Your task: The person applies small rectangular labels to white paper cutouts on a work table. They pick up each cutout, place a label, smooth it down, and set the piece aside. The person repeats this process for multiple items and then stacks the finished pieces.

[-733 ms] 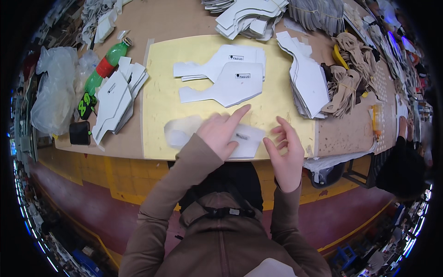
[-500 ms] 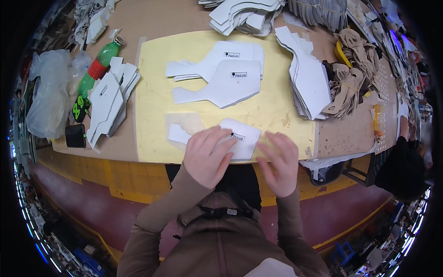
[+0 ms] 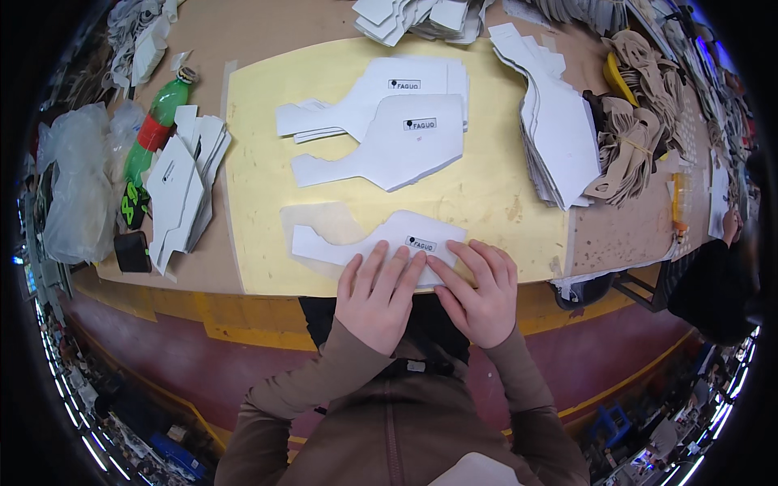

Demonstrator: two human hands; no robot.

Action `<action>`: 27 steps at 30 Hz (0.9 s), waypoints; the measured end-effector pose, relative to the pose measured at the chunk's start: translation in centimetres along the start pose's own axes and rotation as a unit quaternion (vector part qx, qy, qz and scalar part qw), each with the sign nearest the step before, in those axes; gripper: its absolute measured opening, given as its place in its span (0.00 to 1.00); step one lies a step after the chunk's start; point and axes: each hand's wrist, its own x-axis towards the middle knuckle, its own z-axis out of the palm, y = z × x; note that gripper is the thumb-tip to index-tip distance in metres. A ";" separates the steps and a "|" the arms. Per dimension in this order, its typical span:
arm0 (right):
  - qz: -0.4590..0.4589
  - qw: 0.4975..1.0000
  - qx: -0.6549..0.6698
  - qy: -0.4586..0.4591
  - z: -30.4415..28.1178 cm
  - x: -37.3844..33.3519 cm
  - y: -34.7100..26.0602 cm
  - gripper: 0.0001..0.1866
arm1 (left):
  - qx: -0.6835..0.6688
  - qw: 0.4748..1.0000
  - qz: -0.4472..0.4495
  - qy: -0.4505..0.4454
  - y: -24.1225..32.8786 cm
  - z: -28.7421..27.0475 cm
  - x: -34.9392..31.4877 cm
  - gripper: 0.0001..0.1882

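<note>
Fingers (image 3: 372,270) slightly apart on white cutout (image 3: 395,231), yellow sheet (image 3: 504,223) beneath, maroon floor (image 3: 587,347) below.

We see a brown surface (image 3: 259,32) carrying a yellow sheet (image 3: 502,178). On the sheet, we find a white piece (image 3: 413,225) partly overlying a pale piece (image 3: 336,219), and further white pieces (image 3: 413,154) behind. Left of the sheet, we locate a white stack (image 3: 176,186), a green bottle (image 3: 168,101) and a plastic bag (image 3: 77,202); right, tan bundles (image 3: 628,146).

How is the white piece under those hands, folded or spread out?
Spread out: the white piece lies flat over the yellow sheet with no fold showing, though fingers hide part of its lower edge.
</note>
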 end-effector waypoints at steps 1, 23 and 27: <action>0.000 1.000 -0.003 0.001 0.0 0.1 -0.1 0.22 | 0.003 1.000 0.003 -0.003 0.0 -0.1 0.1 0.30; 0.026 0.970 0.187 0.152 1.3 -1.9 1.7 0.22 | -0.046 0.994 0.078 0.059 -1.5 2.2 -0.3 0.29; 0.080 0.951 0.245 0.173 0.9 -2.1 1.6 0.19 | -0.111 0.992 0.021 0.050 -3.0 0.5 0.1 0.33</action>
